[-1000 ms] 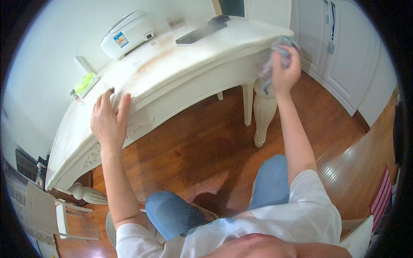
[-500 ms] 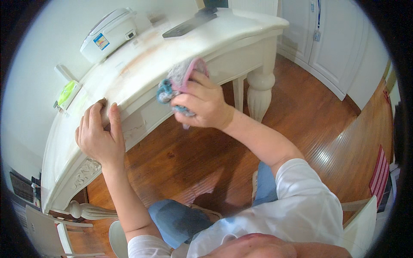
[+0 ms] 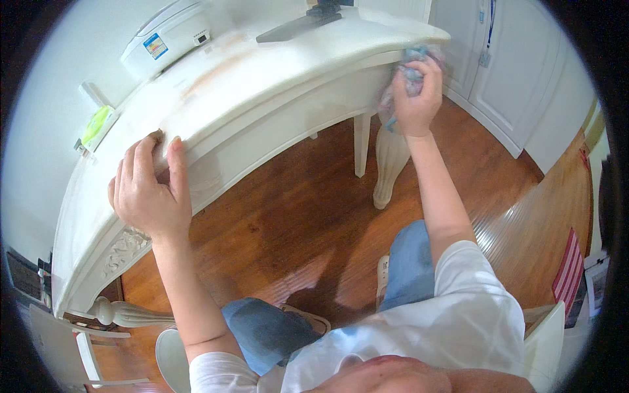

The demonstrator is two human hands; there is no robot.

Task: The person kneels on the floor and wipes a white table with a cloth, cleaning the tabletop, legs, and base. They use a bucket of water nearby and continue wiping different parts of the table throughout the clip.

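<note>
A white table with a curved front edge stretches in front of me. My right hand grips a crumpled cloth in grey, pink and blue, blurred by motion. It presses the cloth against the table's front side at the far right corner, just under the top's edge. At the left, my left hand rests on the table's front edge, thumb apart from the fingers. A small dark spot shows by its index fingertip; I cannot make out what it is.
A white appliance stands at the back left of the table. Near it sits a white holder with a bright green item. A flat dark panel lies at the back. White cabinets stand right; a chair is lower left.
My right hand has moved right with the cloth, from the middle of the table's front to its right corner. My left hand stays at the edge. The view has shifted slightly.
</note>
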